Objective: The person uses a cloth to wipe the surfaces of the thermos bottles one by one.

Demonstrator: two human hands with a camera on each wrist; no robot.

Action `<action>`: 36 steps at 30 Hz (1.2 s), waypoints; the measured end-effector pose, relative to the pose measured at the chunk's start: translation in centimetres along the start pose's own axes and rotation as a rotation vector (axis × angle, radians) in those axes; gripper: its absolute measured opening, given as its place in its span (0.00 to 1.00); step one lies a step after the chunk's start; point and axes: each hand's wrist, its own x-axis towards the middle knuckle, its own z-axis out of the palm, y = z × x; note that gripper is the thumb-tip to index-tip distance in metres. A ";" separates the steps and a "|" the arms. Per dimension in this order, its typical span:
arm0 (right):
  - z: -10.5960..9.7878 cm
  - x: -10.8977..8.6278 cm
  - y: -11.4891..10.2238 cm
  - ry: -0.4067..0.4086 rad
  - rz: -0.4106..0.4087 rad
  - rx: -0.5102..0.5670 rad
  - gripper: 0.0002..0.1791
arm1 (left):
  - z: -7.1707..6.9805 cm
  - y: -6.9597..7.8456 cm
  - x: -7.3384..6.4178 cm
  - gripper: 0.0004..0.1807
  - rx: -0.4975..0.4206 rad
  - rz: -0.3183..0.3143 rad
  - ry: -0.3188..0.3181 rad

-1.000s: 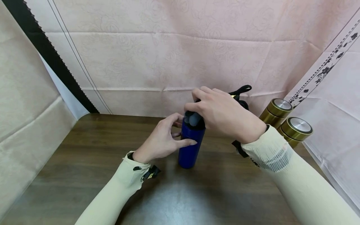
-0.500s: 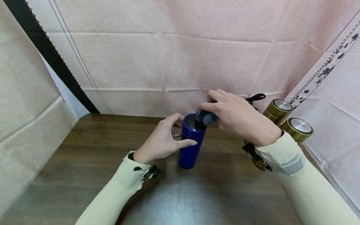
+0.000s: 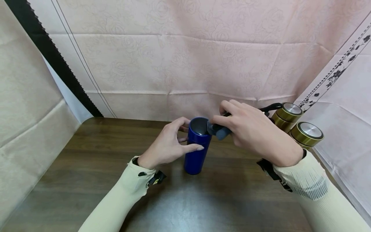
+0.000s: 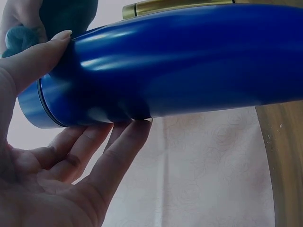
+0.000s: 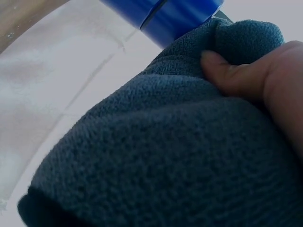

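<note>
A tall blue tumbler [image 3: 197,154] stands upright on the wooden table with its mouth uncovered. My left hand [image 3: 166,143] holds its upper part from the left, thumb in front and fingers behind, as the left wrist view also shows around the tumbler [image 4: 165,61]. At the right side of the rim, my right hand [image 3: 246,129] grips a bunched dark blue-grey terry cloth [image 3: 220,131]. In the right wrist view the thumb presses into the cloth [image 5: 156,127], whose upper end meets the tumbler's rim [image 5: 184,21]. A black loop [image 3: 273,107] trails behind that hand.
Two gold flasks with silver-topped lids, a farther flask [image 3: 290,111] and a nearer flask [image 3: 308,132], stand right of my right hand. Pale patterned cloth [image 3: 174,64] hangs behind the wooden table [image 3: 87,177] and at both sides.
My right hand has drawn the terry cloth up out of the tumbler's mouth and moved right and nearer, uncovering the opening. The left hand and the tumbler have stayed in place.
</note>
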 end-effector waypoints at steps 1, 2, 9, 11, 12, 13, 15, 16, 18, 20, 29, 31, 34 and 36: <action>0.0 -0.1 -0.1 0.004 0.000 0.007 0.28 | 0.0 0.0 0.0 0.29 -0.002 0.000 -0.001; 0.0 -0.3 -0.1 0.009 -0.002 0.013 0.28 | 0.0 0.0 0.0 0.29 -0.004 -0.001 -0.002; 0.6 -1.1 0.0 0.080 -0.003 0.109 0.30 | 0.0 0.0 -0.1 0.28 0.003 -0.002 -0.002; 1.0 -1.4 0.1 0.114 0.005 0.149 0.31 | 0.0 -0.1 -0.1 0.28 0.004 -0.003 0.003; 1.2 -1.5 0.1 0.132 0.011 0.172 0.31 | 0.0 -0.1 -0.2 0.28 0.002 -0.001 0.006; 1.4 -1.7 0.1 0.146 0.023 0.201 0.30 | 0.0 -0.1 -0.2 0.28 -0.002 -0.001 0.008; 1.9 -2.2 0.1 0.175 0.063 0.265 0.28 | 0.1 -0.2 -0.3 0.29 -0.007 0.001 0.009; 2.2 -2.5 0.0 0.189 0.090 0.305 0.27 | 0.1 -0.2 -0.3 0.29 -0.007 0.004 0.010; 2.8 -3.2 -0.1 0.222 0.161 0.385 0.25 | 0.2 -0.3 -0.3 0.30 0.007 0.016 0.008; 3.5 -3.9 -0.3 0.269 0.240 0.452 0.24 | 0.3 -0.4 -0.2 0.30 0.056 0.040 0.009; 7.4 -5.2 -1.0 0.362 0.678 0.674 0.20 | 0.6 -1.2 -0.1 0.38 0.117 0.056 -0.028; 7.8 -5.3 -1.0 0.346 0.711 0.672 0.20 | 0.6 -1.4 0.0 0.40 0.108 0.056 -0.041; 8.1 -5.4 -1.0 0.310 0.732 0.693 0.22 | 0.8 -1.8 0.1 0.42 0.084 0.055 -0.077; 8.3 -5.3 -0.9 0.275 0.744 0.725 0.25 | 0.8 -2.1 0.1 0.43 0.057 0.046 -0.108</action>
